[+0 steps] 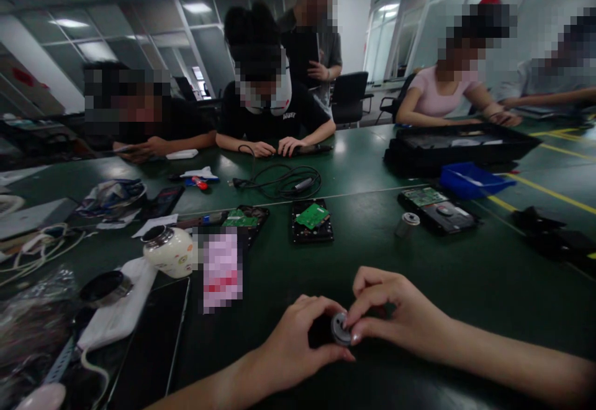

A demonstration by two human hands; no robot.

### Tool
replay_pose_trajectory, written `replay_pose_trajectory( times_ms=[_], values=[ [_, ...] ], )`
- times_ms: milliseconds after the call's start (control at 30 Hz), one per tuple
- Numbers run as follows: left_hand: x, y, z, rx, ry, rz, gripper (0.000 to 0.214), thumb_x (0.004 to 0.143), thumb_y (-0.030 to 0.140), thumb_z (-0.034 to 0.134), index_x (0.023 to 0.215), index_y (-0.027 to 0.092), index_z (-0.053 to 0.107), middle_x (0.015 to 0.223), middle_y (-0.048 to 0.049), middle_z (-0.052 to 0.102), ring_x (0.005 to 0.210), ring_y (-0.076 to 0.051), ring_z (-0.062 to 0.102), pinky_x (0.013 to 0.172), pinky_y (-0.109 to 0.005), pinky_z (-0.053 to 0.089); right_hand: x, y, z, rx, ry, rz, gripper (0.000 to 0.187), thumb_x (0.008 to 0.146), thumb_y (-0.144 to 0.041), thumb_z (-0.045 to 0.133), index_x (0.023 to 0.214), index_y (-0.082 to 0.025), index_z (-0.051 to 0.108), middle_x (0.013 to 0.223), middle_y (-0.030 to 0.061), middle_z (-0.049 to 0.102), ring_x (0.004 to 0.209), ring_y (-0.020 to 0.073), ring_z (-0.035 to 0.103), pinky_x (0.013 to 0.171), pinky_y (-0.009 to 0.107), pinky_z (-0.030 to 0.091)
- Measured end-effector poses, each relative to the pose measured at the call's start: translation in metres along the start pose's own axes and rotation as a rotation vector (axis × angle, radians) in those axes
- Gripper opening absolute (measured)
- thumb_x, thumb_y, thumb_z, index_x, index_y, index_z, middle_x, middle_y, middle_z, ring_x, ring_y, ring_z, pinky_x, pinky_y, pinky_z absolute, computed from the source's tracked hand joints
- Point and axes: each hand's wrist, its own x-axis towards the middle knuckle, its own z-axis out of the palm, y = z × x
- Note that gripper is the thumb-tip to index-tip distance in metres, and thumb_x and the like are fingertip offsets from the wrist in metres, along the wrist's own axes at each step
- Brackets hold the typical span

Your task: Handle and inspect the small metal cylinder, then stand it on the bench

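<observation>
Both my hands meet low in the middle of the green table (372,255). My left hand (298,341) is curled round a small dark round part (321,332). My right hand (395,314) pinches the grey metal disc-shaped cap (341,329) on that part's end with its fingertips. Beyond my hands lie opened hard drives: one with a green circuit board (311,218), another (244,218) to its left and a third (437,208) at the right. A small silver cylinder (408,223) stands near the right one.
A white jar (170,251), a dark tablet (153,335), a black lid (102,289) and cables (28,251) crowd the left. A black cable coil (284,181), a blue tray (472,180) and a black case (460,146) lie farther off. Several people sit or stand across the table.
</observation>
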Motion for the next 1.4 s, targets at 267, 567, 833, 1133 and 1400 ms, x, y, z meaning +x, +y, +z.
replay_pose_trajectory(
  times_ms=[267, 567, 833, 1133, 1400],
  values=[
    [-0.001, -0.003, 0.000, 0.011, -0.004, 0.024, 0.043, 0.069, 0.042, 0.080, 0.104, 0.022, 0.064, 0.098, -0.0008, 0.068, 0.090, -0.020, 0.060, 0.079, -0.030, 0.044, 0.006, 0.005, 0.014, -0.098, -0.030, 0.001, 0.019, 0.079, -0.040, 0.072, 0.079, -0.021, 0.074, 0.074, -0.0005, 0.055, 0.066, 0.0108, 0.052, 0.056, 0.021, 0.037],
    [-0.001, -0.005, 0.001, -0.008, 0.019, 0.035, 0.045, 0.068, 0.041, 0.081, 0.105, 0.021, 0.063, 0.097, 0.0000, 0.068, 0.090, -0.019, 0.059, 0.078, -0.028, 0.043, 0.004, 0.002, 0.012, -0.199, -0.038, 0.093, 0.032, 0.070, -0.046, 0.078, 0.085, -0.019, 0.069, 0.073, -0.0004, 0.059, 0.064, 0.0123, 0.054, 0.055, 0.022, 0.036],
    [-0.001, -0.005, 0.001, -0.014, 0.015, 0.029, 0.045, 0.067, 0.041, 0.081, 0.104, 0.022, 0.063, 0.098, 0.0000, 0.068, 0.090, -0.019, 0.059, 0.080, -0.029, 0.043, 0.004, -0.003, 0.008, -0.280, -0.094, -0.004, 0.011, 0.085, -0.034, 0.067, 0.085, -0.025, 0.073, 0.077, 0.0000, 0.060, 0.070, 0.0119, 0.056, 0.063, 0.024, 0.040],
    [0.000, 0.002, -0.003, -0.045, -0.003, 0.011, 0.042, 0.068, 0.038, 0.082, 0.105, 0.025, 0.064, 0.100, 0.0029, 0.068, 0.093, -0.018, 0.060, 0.084, -0.029, 0.042, 0.002, 0.006, -0.029, -0.332, 0.087, -0.067, 0.015, 0.091, -0.032, 0.058, 0.090, -0.022, 0.069, 0.084, 0.0029, 0.060, 0.072, 0.0134, 0.058, 0.061, 0.023, 0.044],
    [-0.001, 0.002, -0.004, -0.046, -0.017, 0.016, 0.042, 0.070, 0.039, 0.080, 0.106, 0.026, 0.063, 0.103, 0.0022, 0.068, 0.095, -0.019, 0.060, 0.086, -0.030, 0.041, -0.013, 0.078, -0.046, -0.480, 0.080, 0.125, 0.020, 0.087, -0.039, 0.061, 0.097, -0.025, 0.072, 0.084, 0.0028, 0.059, 0.064, 0.0130, 0.054, 0.060, 0.025, 0.045]
  ],
)
